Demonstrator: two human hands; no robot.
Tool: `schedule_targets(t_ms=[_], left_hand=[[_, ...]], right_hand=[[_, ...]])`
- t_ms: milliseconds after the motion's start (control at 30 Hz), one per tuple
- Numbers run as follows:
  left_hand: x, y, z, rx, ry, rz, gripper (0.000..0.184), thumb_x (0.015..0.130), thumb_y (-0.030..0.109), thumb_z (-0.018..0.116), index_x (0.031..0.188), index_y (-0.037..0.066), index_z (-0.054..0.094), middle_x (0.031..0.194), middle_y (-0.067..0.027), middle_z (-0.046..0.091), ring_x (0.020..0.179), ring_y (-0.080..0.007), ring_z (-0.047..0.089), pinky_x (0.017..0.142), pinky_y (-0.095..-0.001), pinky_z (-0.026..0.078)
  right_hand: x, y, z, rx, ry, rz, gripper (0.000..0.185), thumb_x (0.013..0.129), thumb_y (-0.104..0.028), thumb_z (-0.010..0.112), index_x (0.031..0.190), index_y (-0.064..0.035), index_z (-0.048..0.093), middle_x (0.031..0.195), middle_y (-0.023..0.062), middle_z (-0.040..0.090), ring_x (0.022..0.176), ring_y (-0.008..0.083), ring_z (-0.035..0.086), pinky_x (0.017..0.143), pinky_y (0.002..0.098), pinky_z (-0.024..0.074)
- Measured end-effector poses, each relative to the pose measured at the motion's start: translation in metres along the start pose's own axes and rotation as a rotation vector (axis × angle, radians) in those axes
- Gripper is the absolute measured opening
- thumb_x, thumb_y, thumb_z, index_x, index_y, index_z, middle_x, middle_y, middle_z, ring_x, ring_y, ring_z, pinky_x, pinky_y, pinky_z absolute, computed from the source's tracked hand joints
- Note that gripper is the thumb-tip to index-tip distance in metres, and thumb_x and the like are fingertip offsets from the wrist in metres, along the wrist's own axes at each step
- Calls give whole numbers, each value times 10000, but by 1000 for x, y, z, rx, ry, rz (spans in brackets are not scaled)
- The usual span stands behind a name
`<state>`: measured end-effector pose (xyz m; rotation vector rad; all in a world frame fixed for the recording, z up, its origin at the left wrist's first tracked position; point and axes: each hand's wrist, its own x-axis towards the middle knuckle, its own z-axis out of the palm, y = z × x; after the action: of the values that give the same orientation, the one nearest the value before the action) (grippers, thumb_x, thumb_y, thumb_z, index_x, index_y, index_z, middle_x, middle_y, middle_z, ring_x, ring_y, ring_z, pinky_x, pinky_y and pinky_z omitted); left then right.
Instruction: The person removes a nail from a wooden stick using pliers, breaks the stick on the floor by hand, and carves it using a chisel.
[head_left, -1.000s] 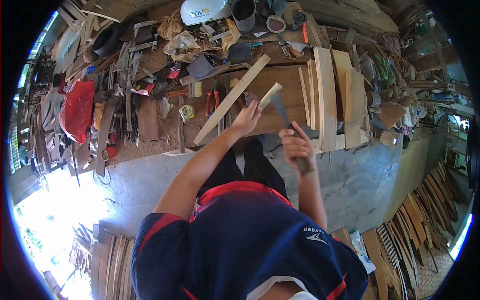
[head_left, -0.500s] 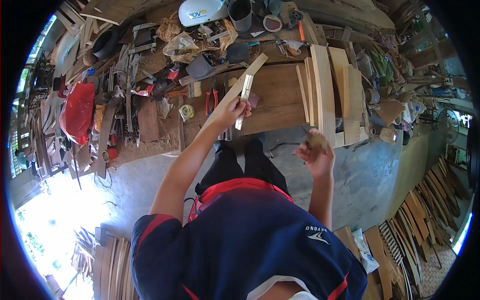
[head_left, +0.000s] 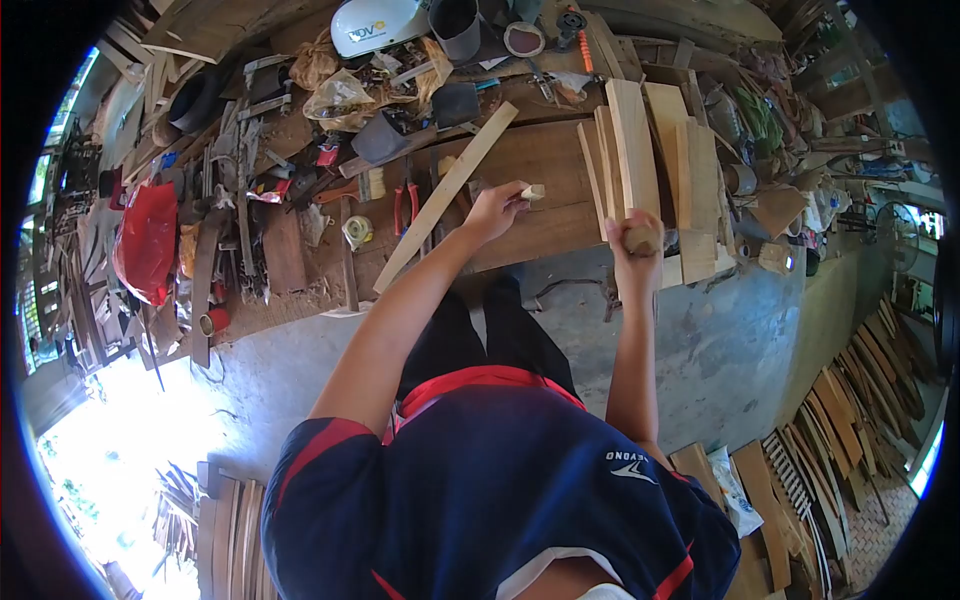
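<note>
My left hand [head_left: 497, 210] is closed on a short pale strip [head_left: 536, 191], held over the bench and seen nearly end-on. Whether it is plain wood or a ruler I cannot tell. In my right hand [head_left: 634, 262] is a brownish, round-ended piece [head_left: 642, 240], perhaps wood, with the fingers wrapped round it. That hand is at the bench's front edge, just before several upright-looking pale boards [head_left: 630, 140]. A long pale wooden slat [head_left: 447, 195] lies slantwise on the bench, left of my left hand.
On the wooden workbench [head_left: 555, 160] lie red-handled pliers [head_left: 405, 208], a tape roll [head_left: 356, 232], a brush [head_left: 376, 184] and scrapers. A white helmet [head_left: 378, 26] and a dark bucket [head_left: 456, 30] stand at the back. Stacked planks [head_left: 840, 410] lean at the right.
My left hand has moved slightly right and up, turning the strip end-on. The right hand has risen toward the boards with its round-ended piece. The view has shifted a little.
</note>
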<state>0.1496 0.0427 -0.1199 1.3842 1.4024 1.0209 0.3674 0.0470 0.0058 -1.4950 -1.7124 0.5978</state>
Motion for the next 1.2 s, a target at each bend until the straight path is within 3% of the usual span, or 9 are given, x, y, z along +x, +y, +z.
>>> schedule_targets(t_ms=[33,100,167,200,300,433,800,900,1200], left_hand=[[5,-2,3,-15,-32,-17,188,813,-17,569,986,57,566,832,-109,640,798,-204,648,697,-281,483],[13,-8,10,-33,-63,-39,191,805,-19,571,977,64,568,822,-117,636,790,-228,649,684,-285,485],[20,-20,17,78,-44,64,205,793,-41,557,969,61,573,860,-122,640,815,-262,642,681,-300,489],[22,-27,20,75,-44,62,205,793,-41,557,969,61,573,860,-122,640,815,-262,642,681,-300,489],[26,-39,27,107,-14,187,258,771,-80,534,981,63,581,894,-132,637,842,-291,629,698,-322,497],[29,-42,29,119,-4,156,310,747,-106,515,997,61,588,943,-145,629,877,-323,611,734,-339,501],[22,-45,33,133,67,188,343,709,-116,524,986,72,594,982,-135,622,912,-329,589,766,-359,495],[22,-46,35,130,75,183,362,702,-123,506,993,74,594,997,-130,621,918,-328,588,781,-357,494],[23,-52,36,142,81,186,401,689,-133,494,1013,82,591,1002,-129,622,938,-322,588,792,-354,500]], right_hand=[[6,-3,-1,324,-21,226,239,795,-265,708,760,-59,591,699,-11,521,687,92,507,648,224,408],[19,-5,-3,329,16,224,257,802,-249,700,735,-53,549,671,16,526,646,109,512,623,255,434],[37,-24,-1,708,97,243,294,816,-224,683,695,-63,470,607,22,498,572,107,495,578,285,452],[46,-39,-1,838,58,190,228,854,-120,610,735,-107,416,577,-15,417,520,90,403,557,277,401],[66,-68,3,1012,1,134,303,859,-166,621,684,-81,390,531,-3,428,478,85,434,486,278,403],[73,-82,22,966,-53,139,263,864,-110,591,696,-116,388,532,-30,388,468,76,368,482,247,340],[75,-67,50,941,141,239,310,836,-142,648,700,-108,372,561,-17,409,480,81,392,486,260,347],[73,-69,54,929,227,202,287,836,-140,652,683,-74,418,526,8,462,440,81,446,426,246,376],[66,-79,56,837,259,222,311,824,-165,670,710,-85,392,572,9,439,493,104,423,499,263,380]])
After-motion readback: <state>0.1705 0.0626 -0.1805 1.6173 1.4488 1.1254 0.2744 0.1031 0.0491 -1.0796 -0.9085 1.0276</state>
